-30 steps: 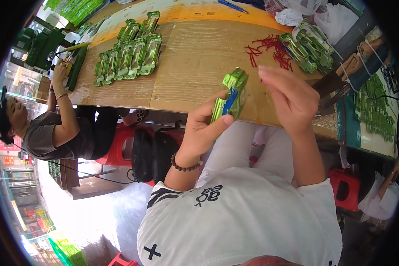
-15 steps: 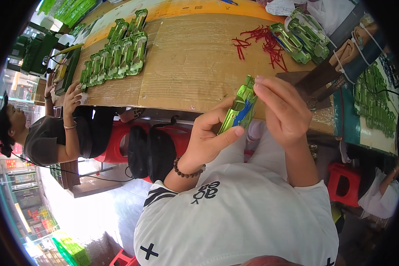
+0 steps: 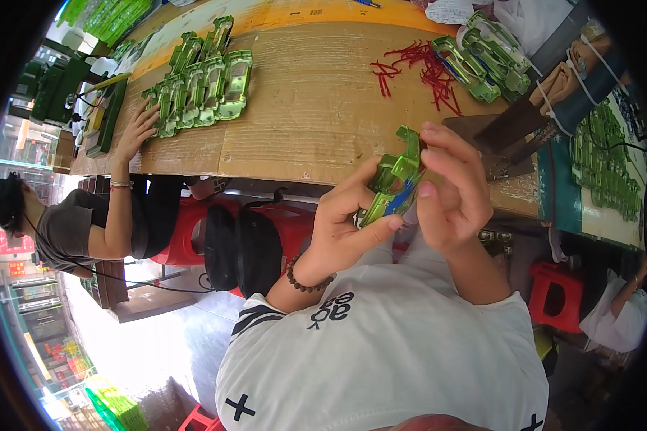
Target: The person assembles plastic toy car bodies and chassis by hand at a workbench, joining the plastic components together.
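My left hand (image 3: 349, 219) is closed around the lower part of a translucent green plastic casing (image 3: 405, 164), its thumb pressed along the near side. Part of a blue piece (image 3: 401, 199) shows inside the casing; my fingers and the casing's wall hide the rest. Close by the casing's right side is my right hand (image 3: 456, 190), its fingers bent and the thumb apart from the index finger. Its fingertips are at the casing's edge; whether they touch it is hard to make out.
Red wire pieces (image 3: 438, 75) lie on the cardboard-covered table (image 3: 302, 100) beside more green casings (image 3: 492, 61). Rows of casings (image 3: 205, 86) stand at the far left, where a co-worker's hand (image 3: 136, 129) reaches. Dark tubular bars (image 3: 525, 115) jut in from the right.
The casing has turned in my left hand, so less of the blue piece shows. My right fingers have bent and spread beside it. The co-worker has moved a hand onto the casings at left.
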A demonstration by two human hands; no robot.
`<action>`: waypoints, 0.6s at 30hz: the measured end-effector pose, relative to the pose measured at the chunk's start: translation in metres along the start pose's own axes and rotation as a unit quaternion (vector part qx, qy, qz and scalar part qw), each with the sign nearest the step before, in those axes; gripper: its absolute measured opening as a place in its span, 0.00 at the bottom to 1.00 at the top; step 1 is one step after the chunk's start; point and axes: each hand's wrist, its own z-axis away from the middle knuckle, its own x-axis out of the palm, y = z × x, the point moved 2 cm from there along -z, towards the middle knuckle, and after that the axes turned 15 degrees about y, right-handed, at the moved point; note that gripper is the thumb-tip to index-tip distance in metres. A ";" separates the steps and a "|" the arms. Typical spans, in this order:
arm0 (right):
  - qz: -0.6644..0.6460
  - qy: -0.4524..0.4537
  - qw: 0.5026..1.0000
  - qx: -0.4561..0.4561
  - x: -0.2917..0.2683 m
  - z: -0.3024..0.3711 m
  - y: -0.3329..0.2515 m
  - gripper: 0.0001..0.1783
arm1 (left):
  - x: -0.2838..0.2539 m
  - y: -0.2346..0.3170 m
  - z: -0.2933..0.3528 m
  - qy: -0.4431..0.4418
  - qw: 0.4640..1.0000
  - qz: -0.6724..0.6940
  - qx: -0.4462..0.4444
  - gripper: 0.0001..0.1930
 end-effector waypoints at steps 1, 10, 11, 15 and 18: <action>-0.019 0.003 1.000 0.018 0.000 0.000 0.000 0.16 | 0.000 0.000 0.001 -0.003 1.000 0.000 0.002 0.11; 0.056 0.028 0.998 0.022 -0.006 0.018 0.009 0.26 | 0.004 -0.005 0.014 0.025 0.999 -0.009 -0.044 0.11; 0.060 0.028 0.998 0.020 -0.007 0.022 0.010 0.26 | 0.006 -0.007 0.016 0.046 0.997 -0.023 -0.052 0.11; 0.009 0.046 0.996 0.070 -0.006 0.025 0.000 0.27 | 0.006 -0.008 0.017 0.007 0.997 -0.055 0.057 0.11; 0.003 0.044 0.996 0.076 -0.009 0.024 -0.006 0.27 | 0.007 -0.005 0.018 0.003 0.997 -0.059 0.055 0.11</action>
